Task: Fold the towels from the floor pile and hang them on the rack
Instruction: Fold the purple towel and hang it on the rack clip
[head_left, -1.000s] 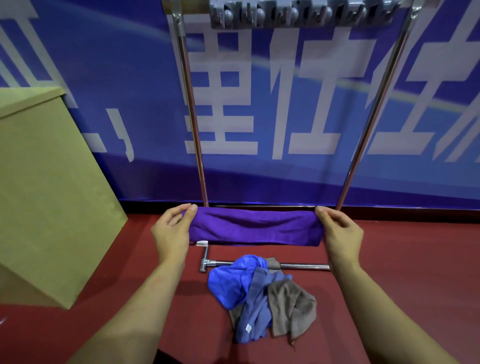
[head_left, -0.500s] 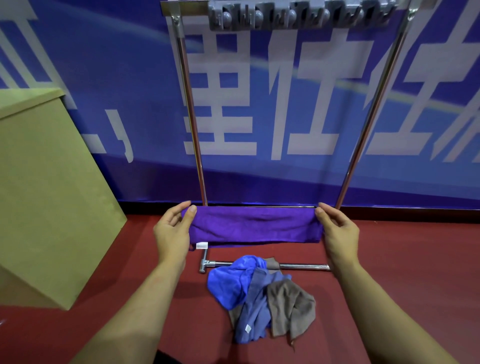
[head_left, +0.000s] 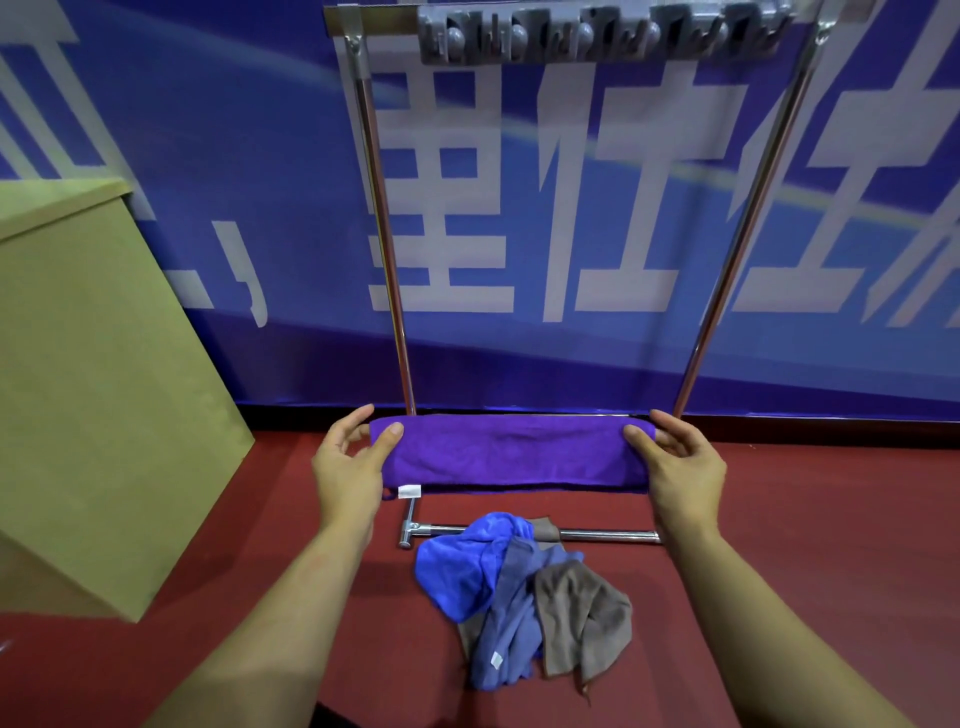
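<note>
The two ends of a folded purple microfibre towel are being pinched, thumb in front and fingers behind: one end by the left hand, the other by the right hand. Its long axis is being kept level between the fingers, which are equally near it. Just behind lies a chrome tubular rack. Below, near the wrists, a crumpled pile of blue and brown towels is waiting on the red floor.

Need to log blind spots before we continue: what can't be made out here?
- Head view: whether the purple towel already hangs on a rail; the cloth hides it.
- How many towels the floor pile holds; they overlap.
- Rack top: cut off by the frame's upper edge.
</note>
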